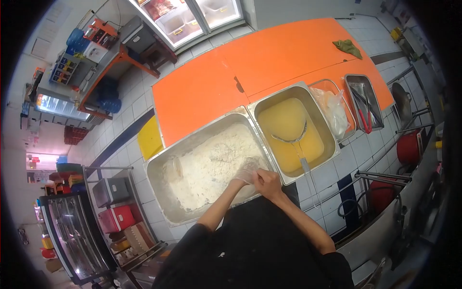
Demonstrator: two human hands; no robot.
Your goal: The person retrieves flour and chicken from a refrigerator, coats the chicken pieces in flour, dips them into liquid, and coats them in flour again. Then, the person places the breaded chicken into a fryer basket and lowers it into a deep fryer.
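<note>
My left hand [246, 174] wears a clear plastic glove [250, 166] and is held over the white flour [211, 156] in a large steel pan [155, 185]. Its fingers look stretched out, though the glove blurs them. Right beside it, at the glove's edge, my bare right hand [268, 184] is closed, apparently pinching the plastic glove. A clear object [174, 167] is partly sunk in the flour at the left. To the right, a second steel pan [332, 151] contains yellowish liquid [284, 118], with a long-handled wire strainer [304, 164] resting in it.
An orange table [202, 86] stands behind the pans, with a green cloth [347, 48] on it. Further right are a plastic bag [337, 113] in a tray and a narrow steel pan [358, 84] with red-handled tongs [364, 120]. A shelf cart [113, 192] stands left.
</note>
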